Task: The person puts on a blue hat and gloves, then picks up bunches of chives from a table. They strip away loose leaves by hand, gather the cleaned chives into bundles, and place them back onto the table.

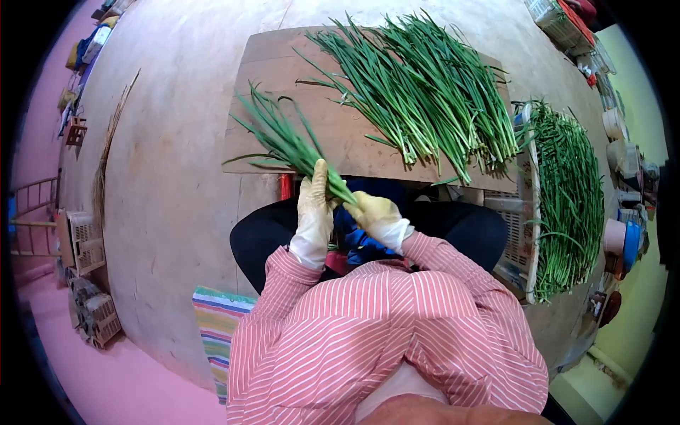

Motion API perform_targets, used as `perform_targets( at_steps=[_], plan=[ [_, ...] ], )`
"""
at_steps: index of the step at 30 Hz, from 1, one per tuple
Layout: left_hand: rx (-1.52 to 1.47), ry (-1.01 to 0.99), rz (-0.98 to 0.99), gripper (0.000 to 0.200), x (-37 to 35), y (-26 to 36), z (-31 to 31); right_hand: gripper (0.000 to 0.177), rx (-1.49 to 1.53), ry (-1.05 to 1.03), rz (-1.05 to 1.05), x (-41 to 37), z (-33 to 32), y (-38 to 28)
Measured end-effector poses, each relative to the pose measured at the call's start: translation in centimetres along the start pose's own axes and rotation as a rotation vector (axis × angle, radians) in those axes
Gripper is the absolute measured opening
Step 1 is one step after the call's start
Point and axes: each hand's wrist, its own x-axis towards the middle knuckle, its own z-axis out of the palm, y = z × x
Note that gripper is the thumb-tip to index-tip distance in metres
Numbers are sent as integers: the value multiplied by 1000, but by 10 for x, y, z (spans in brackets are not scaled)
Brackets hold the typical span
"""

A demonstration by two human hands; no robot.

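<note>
A bunch of long green leafy stalks (287,138) points up and left over the near left edge of a brown board (269,60). My left hand (315,205), in a pale yellowish glove, is wrapped round the bunch near its lower part. Gloved in the same way, my right hand (374,216) closes on the lower end of that bunch, just right of my left hand. Several more bunches of the same greens (432,92) lie side by side on the board, their pale ends towards me.
To the right stands a crate (533,234) filled with long green stalks (567,205). A striped cloth (216,319) lies at the lower left. Baskets (85,241) stand along the left wall, and basins (615,236) line the right wall.
</note>
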Motion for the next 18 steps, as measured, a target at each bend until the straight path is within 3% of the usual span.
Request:
perform_targets(
  at_steps=[1,3,6,8,9,11,14,16,18],
  plan=[
    [16,72,24,33,1,-5,4,27,-181,31,-59,-1,7,-6],
    [21,151,56,42,1,-8,12,24,-144,73,-129,-5,29,-7],
    [21,35,160,43,9,-4,4,27,-92,-15,-212,1,23,-9],
    [134,82,300,44,14,29,24,39,-40,-51,-241,-3,1,-19],
    [141,105,357,41,20,45,30,40,9,-13,-244,-5,-9,-20],
    [415,172,291,23,32,81,40,40,75,72,-201,-7,-29,-17],
    [477,188,625,34,107,91,14,34,29,426,-271,-2,-49,11],
    [911,369,638,37,122,103,15,34,136,517,-164,0,-79,17],
    [1315,435,717,46,180,91,-35,34,99,687,-157,5,-100,35]
  ],
)
